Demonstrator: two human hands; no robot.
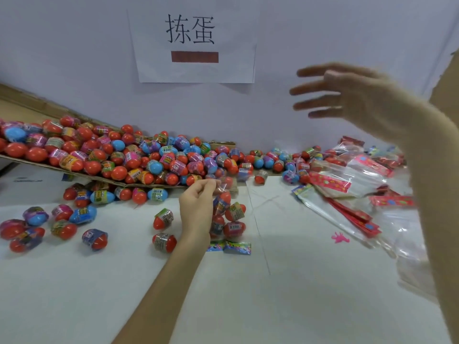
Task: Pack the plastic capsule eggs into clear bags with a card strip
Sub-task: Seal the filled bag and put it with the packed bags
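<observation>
Fingers of your left hand [198, 202] pinch the top of a clear bag [218, 192] hanging with several capsule eggs [234, 228] inside, card strip [232, 247] at its bottom, low over the table [298, 281]. Your right hand [360, 100] is raised, blurred, fingers spread, apparently empty.

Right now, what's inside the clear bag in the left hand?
Several capsule eggs, red halves showing, fill the clear bag. The left hand covers its left side; count unclear.
</observation>
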